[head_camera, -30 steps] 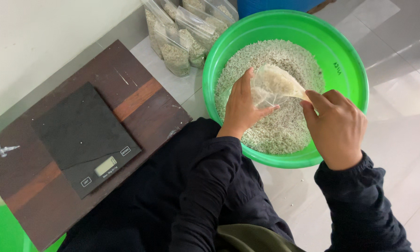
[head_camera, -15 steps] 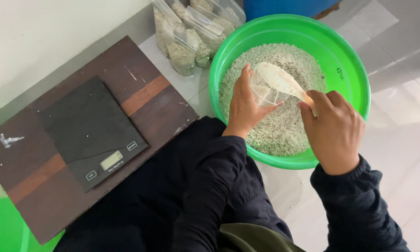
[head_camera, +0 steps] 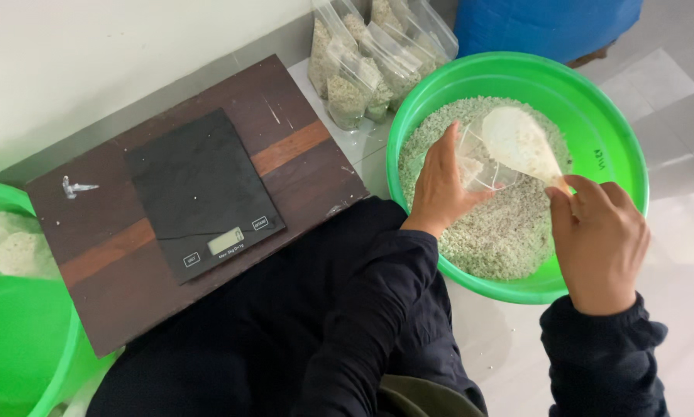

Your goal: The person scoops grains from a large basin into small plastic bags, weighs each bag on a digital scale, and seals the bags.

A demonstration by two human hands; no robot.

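Now your left hand (head_camera: pixel 442 184) pinches a clear bag (head_camera: pixel 478 164) open over the grain in the green basin (head_camera: pixel 617 154). Your right hand (head_camera: pixel 600 241) has its fingers clamped on a scoop (head_camera: pixel 517 143), whose long axis tilts up-left, bowl at the bag mouth.
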